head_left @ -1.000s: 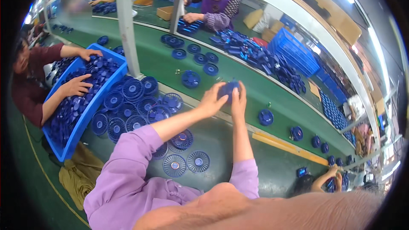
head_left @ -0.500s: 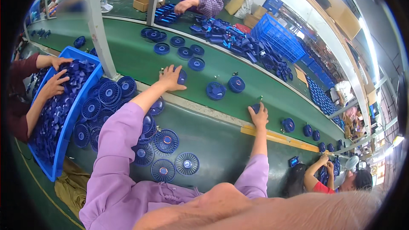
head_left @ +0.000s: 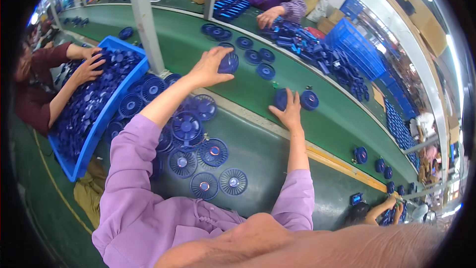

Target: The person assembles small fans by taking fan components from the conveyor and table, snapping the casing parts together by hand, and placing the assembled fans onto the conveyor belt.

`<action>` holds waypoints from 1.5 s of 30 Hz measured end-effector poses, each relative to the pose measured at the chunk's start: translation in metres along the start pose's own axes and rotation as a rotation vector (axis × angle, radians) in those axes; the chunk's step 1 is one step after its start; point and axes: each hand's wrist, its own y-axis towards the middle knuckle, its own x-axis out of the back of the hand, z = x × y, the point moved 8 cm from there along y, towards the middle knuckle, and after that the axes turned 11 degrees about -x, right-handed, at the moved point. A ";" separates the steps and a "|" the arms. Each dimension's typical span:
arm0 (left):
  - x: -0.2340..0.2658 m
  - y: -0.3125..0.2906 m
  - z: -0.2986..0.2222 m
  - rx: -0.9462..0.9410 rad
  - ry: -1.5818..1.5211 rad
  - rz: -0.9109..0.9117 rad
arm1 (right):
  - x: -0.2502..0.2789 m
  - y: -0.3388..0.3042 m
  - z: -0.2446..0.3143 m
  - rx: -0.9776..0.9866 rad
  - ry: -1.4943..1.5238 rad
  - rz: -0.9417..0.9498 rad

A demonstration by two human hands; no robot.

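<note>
My left hand (head_left: 210,69) is curved around a round blue fan head (head_left: 229,63) over the green conveyor belt, thumb below and fingers above. Further right, my right hand (head_left: 289,111) has its thumb and fingers about a second fan head (head_left: 281,98); its palm hides the lower part. Another fan head (head_left: 310,100) sits beside those fingers. Loose blue rings (head_left: 266,71) lie on the belt beyond my hands. On the bench nearer me are several spoked fan grilles (head_left: 233,182) and a grille with fan blades (head_left: 186,126).
A blue bin (head_left: 89,154) full of small blue parts stands at left, with a co-worker's hands (head_left: 90,67) in it. Across the belt, another person's hand (head_left: 270,17) touches piled blue parts (head_left: 317,49) near a blue crate (head_left: 354,49). A metal post (head_left: 145,25) rises at left.
The whole view has shifted. My right hand has moved left along the belt to a different spot, now at a fan head. My left hand has lifted slightly with its fan head showing more.
</note>
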 end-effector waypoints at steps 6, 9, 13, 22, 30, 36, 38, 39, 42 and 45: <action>0.126 -0.070 -0.003 0.068 0.170 -0.101 | -0.007 -0.009 -0.008 -0.016 -0.039 0.017; 0.156 -0.116 -0.004 0.159 0.262 -0.109 | 0.004 -0.023 0.008 -0.009 0.180 0.055; 0.145 -0.169 -0.001 0.234 0.252 -0.003 | 0.009 -0.067 0.084 0.147 0.308 0.245; 0.133 -0.173 -0.010 0.350 0.347 0.109 | -0.006 -0.076 0.124 0.055 0.351 0.631; 0.219 -0.139 -0.150 -0.355 -0.778 -0.366 | -0.051 0.050 0.042 0.106 -0.035 0.093; 0.250 -0.145 -0.178 -0.484 -1.239 -0.718 | -0.086 0.084 0.016 -0.168 -0.315 0.055; 0.254 -0.146 -0.172 -0.328 -1.339 -0.868 | -0.091 0.082 0.017 -0.211 -0.407 0.023; 0.256 -0.142 -0.169 -0.479 -1.426 -0.837 | -0.092 0.079 0.015 -0.216 -0.405 0.029; 0.246 -0.153 -0.171 -0.430 -1.362 -0.873 | -0.079 0.068 0.015 -0.167 -0.426 -0.049; 0.243 -0.151 -0.175 -0.552 -1.383 -0.860 | -0.072 0.055 0.023 -0.114 -0.402 -0.048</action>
